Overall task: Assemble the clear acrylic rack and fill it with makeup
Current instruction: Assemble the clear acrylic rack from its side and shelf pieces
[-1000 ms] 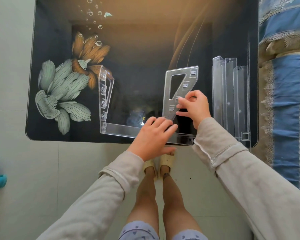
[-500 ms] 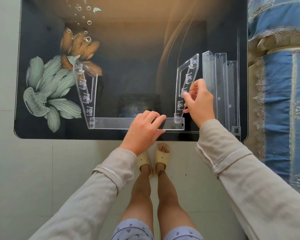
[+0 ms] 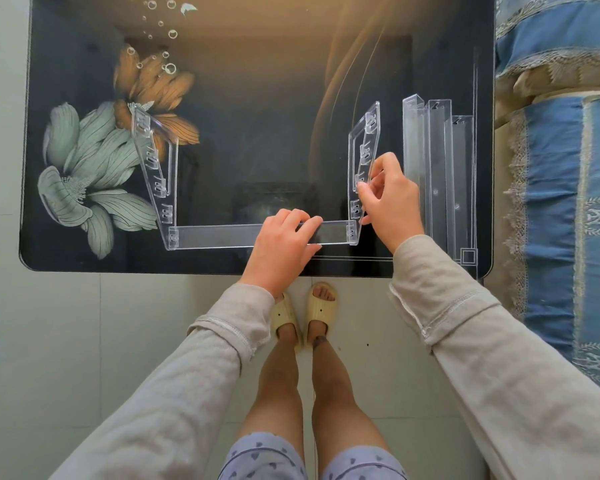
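Rack stands half-built near the bench's 6 o'clock edge, two side panels joined by a front strip. Left hand grips that strip toward its 3 o'clock end. Right hand pinches the right panel. Spare clear trays lie at 3 o'clock, just beside the rack.

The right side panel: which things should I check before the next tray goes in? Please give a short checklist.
1. Does the right side panel stand on edge: ok, the right hand pinches it.
2. Is the front bar held: ok, the left hand grips it.
3. Is the joint between panel and bar fully seated: cannot tell.
4. Does the left side panel stand: ok.
5. Are the spare trays near: ok, just right of the right hand.
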Demonstrator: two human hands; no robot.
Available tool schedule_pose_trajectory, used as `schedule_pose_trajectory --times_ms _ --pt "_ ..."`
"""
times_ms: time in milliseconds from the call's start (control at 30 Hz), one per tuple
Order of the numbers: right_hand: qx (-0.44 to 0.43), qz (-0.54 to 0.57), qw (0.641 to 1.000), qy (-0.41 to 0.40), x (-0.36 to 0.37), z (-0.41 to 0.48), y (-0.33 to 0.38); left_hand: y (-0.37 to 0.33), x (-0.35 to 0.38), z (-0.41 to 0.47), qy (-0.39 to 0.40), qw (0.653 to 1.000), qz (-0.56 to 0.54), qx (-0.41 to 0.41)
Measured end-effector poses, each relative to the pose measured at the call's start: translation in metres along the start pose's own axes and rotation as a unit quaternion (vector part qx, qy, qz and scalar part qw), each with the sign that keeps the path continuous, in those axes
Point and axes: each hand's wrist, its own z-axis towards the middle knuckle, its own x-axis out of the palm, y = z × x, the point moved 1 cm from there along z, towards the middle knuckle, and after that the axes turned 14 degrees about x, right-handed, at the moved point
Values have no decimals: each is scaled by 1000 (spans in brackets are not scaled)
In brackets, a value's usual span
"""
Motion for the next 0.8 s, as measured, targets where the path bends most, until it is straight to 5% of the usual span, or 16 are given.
schedule_pose_trajectory --times_ms 800 --pt "22 -25 999 -20 -13 -14 -23 -24 22 8 -8 999 -15 30"
